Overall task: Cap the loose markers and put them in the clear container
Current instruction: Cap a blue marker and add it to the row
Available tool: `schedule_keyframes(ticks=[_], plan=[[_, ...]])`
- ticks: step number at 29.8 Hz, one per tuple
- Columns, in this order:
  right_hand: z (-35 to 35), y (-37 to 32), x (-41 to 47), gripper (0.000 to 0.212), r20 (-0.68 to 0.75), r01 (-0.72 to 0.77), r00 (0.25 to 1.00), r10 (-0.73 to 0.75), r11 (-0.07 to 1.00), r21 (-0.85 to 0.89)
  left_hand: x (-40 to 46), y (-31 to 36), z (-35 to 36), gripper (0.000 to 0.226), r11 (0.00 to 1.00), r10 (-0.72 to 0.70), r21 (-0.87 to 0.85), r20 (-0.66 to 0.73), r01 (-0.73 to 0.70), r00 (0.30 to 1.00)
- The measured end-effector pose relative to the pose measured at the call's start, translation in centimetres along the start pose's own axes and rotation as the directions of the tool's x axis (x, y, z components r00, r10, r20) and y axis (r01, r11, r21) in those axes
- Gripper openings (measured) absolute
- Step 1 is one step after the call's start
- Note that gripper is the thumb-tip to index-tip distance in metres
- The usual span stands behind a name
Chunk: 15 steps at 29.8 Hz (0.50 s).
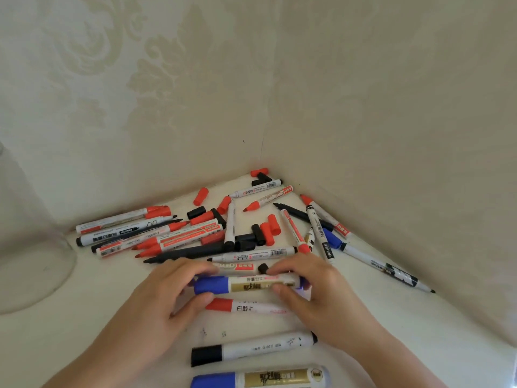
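Both hands are on one blue marker lying crosswise near the middle of the white table. Left hand pinches the blue-capped end, right hand pinches the other end, so they sit apart with the marker bridging them.

Hard to see: the right fingers cover that marker's far end, so can't tell what's there. A red marker lies just below it, its right part tucked under the right hand. Another red-labelled one just behind the fingers is mostly hidden. The clear container at the far left is cut off by the edge and so see-through it's only a faint outline; can't make out anything inside it.

Table sits in a corner where two cream walls with a floral pattern meet.

Closer to the camera there's a black marker, capped, and a second blue one clipped by the bottom edge. Behind the hands is the pile: red and black markers, many uncapped, with loose red caps and black caps scattered between, running right into the corner.
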State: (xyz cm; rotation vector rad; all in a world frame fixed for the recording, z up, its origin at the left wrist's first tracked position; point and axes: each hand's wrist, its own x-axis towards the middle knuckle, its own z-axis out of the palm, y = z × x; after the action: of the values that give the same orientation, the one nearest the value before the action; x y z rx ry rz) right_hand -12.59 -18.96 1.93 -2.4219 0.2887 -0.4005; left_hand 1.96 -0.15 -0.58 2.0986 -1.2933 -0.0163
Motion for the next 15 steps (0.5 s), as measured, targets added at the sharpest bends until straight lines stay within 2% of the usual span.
schedule_keyframes(ticks=[3,6,7,11,13,15], plan=[[0.4,0.5,0.0,0.022,0.017,0.052,0.999,-0.051,0.996,-0.069,0.1,-0.4,0.0,0.028,1.0,-0.024,0.015,0.03,0.023,0.999],[0.7,1.2,0.0,0.026,0.032,0.1,0.995,-0.097,0.99,-0.104,0.2,-0.8,-0.1,0.01,0.999,0.024,0.043,0.048,-0.026,0.999],[0.8,1.4,0.0,0.027,0.043,0.124,0.992,-0.12,0.986,-0.109,0.1,-0.9,-0.2,0.01,0.998,0.028,0.047,0.08,-0.031,0.996],[0.9,1.0,-0.1,0.024,0.078,0.184,0.981,-0.179,0.982,-0.053,0.1,-0.6,-0.3,0.034,0.996,0.083,-0.022,0.155,-0.081,0.984],[0.5,1.0,0.0,0.022,-0.01,0.145,0.989,-0.145,0.989,-0.018,0.0,-0.4,-0.2,0.039,0.995,0.092,-0.06,0.129,-0.084,0.987],[-0.3,1.6,0.3,0.016,-0.184,0.043,0.982,-0.048,0.999,-0.03,-0.1,-0.5,-0.3,0.04,0.993,0.094,-0.083,0.118,-0.084,0.989]])
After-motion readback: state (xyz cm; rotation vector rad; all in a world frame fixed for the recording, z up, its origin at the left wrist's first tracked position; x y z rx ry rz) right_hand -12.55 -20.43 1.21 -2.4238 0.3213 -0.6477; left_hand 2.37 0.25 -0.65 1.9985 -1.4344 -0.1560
